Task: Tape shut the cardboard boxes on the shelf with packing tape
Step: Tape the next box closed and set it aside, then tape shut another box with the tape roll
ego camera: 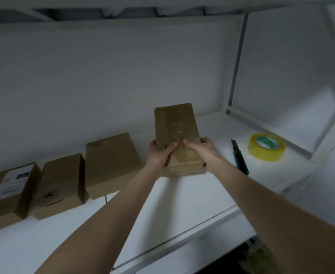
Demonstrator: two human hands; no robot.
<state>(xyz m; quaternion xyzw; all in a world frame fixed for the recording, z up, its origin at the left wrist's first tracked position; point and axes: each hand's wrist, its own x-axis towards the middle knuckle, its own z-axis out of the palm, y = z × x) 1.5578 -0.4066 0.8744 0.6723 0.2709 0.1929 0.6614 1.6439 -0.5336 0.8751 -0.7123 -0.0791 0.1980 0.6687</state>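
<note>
Box (176, 131) sits right of centre, tipped up, its near end on or just above the shelf (182, 196). Left hand (159, 155) and right hand (203, 149) grip its lower sides, thumbs on top. A sheen on its face may be tape, but it is too blurred to say. Three more boxes (62, 182) lie in a row to the left, seams unclear. Tape roll (267, 147) and knife (240, 157) lie unheld to the right. Likely early in the task. Bare shelf in front, its front edge near; a post (235, 66) stands to the right.

Leftmost box (2, 196) cut by frame edge; label (12, 181) an unreadable blur. Held box (182, 115): marks (175, 130) illegible, near corners hidden under my left hand (159, 155) and right hand (202, 150).
</note>
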